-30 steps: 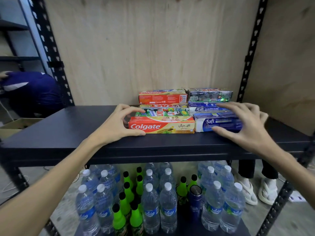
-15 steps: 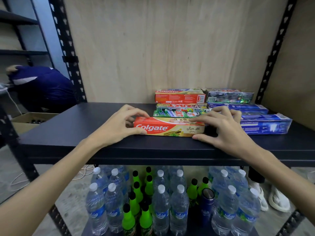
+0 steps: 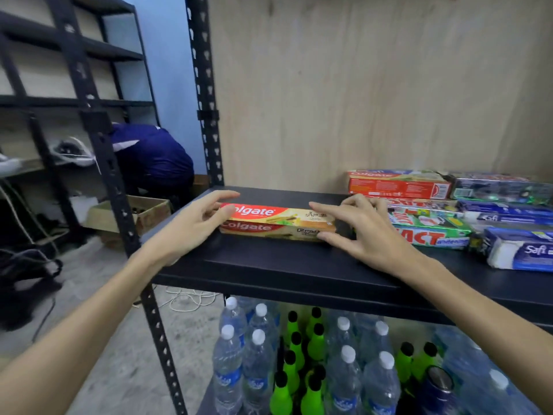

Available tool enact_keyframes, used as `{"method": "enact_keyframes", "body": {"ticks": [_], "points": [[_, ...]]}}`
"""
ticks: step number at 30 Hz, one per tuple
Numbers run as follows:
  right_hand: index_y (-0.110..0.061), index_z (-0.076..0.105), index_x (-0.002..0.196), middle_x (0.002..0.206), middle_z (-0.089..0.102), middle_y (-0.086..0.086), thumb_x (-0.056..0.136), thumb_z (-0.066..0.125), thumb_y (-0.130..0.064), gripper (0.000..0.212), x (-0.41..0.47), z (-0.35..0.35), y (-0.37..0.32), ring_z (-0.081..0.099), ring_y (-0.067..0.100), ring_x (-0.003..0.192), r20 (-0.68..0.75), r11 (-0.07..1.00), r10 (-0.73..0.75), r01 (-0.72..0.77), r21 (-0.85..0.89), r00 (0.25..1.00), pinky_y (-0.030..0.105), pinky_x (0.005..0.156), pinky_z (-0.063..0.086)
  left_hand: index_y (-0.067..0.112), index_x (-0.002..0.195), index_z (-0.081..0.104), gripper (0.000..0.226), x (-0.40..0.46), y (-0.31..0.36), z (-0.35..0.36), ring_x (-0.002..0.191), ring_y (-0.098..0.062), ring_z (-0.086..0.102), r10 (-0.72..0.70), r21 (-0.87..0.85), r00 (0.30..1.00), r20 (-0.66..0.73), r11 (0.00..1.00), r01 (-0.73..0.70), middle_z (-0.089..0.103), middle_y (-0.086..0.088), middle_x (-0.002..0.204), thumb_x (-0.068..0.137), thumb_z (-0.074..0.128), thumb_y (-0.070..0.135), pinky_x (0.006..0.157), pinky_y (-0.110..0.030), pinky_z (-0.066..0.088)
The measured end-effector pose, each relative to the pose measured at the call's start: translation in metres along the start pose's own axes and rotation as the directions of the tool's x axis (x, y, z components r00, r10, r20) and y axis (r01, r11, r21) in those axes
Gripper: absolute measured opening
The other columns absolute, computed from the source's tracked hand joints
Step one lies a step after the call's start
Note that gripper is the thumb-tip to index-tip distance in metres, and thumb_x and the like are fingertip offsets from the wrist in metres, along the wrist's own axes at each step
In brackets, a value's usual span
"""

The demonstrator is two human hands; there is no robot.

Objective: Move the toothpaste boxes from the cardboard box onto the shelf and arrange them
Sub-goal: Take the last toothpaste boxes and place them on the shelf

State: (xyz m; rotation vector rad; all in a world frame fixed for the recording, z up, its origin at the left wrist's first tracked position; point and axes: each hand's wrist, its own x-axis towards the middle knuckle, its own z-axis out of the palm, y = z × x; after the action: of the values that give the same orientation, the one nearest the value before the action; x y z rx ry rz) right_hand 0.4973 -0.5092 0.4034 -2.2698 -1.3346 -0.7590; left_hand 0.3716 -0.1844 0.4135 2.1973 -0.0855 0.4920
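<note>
A red and tan Colgate toothpaste box [image 3: 278, 223] lies lengthwise on the black shelf [image 3: 269, 265], left of the other boxes and apart from them. My left hand [image 3: 191, 229] grips its left end, fingers over the top and thumb at the front. My right hand [image 3: 362, 232] holds its right end the same way. To the right sit a green box [image 3: 431, 233], a red Colgate box [image 3: 398, 185] at the back, a dark foil box [image 3: 499, 187] and blue Safi boxes [image 3: 520, 251]. A cardboard box [image 3: 128, 215] stands on the floor at left.
Water bottles [image 3: 257, 363] and green bottles [image 3: 296, 348] fill the level below. Black perforated uprights [image 3: 206, 94] frame the shelf's left side. A person in blue [image 3: 152, 157] crouches behind the cardboard box. A plywood panel [image 3: 359, 85] backs the shelf.
My right hand left the Safi box and took the Colgate box's right end. Both hands have carried that box leftward along the shelf, away from the stack. The view has swung left.
</note>
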Motion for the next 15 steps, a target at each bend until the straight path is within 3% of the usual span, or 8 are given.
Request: {"method": "enact_keyframes", "body": {"ticks": [4,9,12,15], "points": [[-0.046,0.046,0.147,0.109,0.050,-0.010,0.096,0.040,-0.068,0.056,0.010,0.010,0.012,0.042,0.011,0.117,0.033,0.998,0.052,-0.052,-0.018,0.998,0.030,0.093,0.020,0.042,0.135,0.059,0.042,0.006,-0.008,-0.003,0.123,-0.009,0.063,-0.001,0.006,0.996,0.086,1.000,0.000,0.066,0.012,0.131,0.094,0.069,0.037,0.102,-0.033,0.054],[-0.040,0.050,0.146,0.112,0.053,-0.027,0.099,0.039,-0.064,0.054,0.020,0.014,0.014,0.042,0.011,0.117,0.041,0.994,0.020,-0.016,-0.106,0.999,0.035,0.090,0.023,0.031,0.134,0.059,0.037,0.013,-0.011,-0.003,0.117,-0.008,0.066,-0.034,-0.124,0.999,0.021,0.992,0.036,0.070,0.005,0.123,0.099,0.064,0.019,0.099,-0.026,0.055],[-0.037,0.052,0.145,0.128,0.059,-0.015,0.099,0.033,-0.065,0.058,0.028,0.016,0.017,0.042,0.014,0.120,0.053,0.972,0.001,0.011,-0.237,0.999,0.032,0.089,0.020,0.030,0.127,0.062,0.027,0.019,-0.017,-0.005,0.116,-0.010,0.066,-0.078,-0.122,0.997,-0.008,0.990,0.076,0.071,0.002,0.121,0.100,0.062,0.025,0.099,-0.030,0.055],[-0.031,0.053,0.146,0.130,0.058,-0.012,0.098,0.035,-0.065,0.061,0.036,0.018,0.019,0.042,0.014,0.119,0.045,0.966,0.000,0.011,-0.259,0.999,0.032,0.091,0.022,0.032,0.124,0.065,0.022,0.030,-0.022,-0.006,0.112,-0.009,0.068,-0.094,-0.049,0.995,-0.040,0.995,0.092,0.073,0.004,0.117,0.103,0.057,0.034,0.101,-0.033,0.054]]}}
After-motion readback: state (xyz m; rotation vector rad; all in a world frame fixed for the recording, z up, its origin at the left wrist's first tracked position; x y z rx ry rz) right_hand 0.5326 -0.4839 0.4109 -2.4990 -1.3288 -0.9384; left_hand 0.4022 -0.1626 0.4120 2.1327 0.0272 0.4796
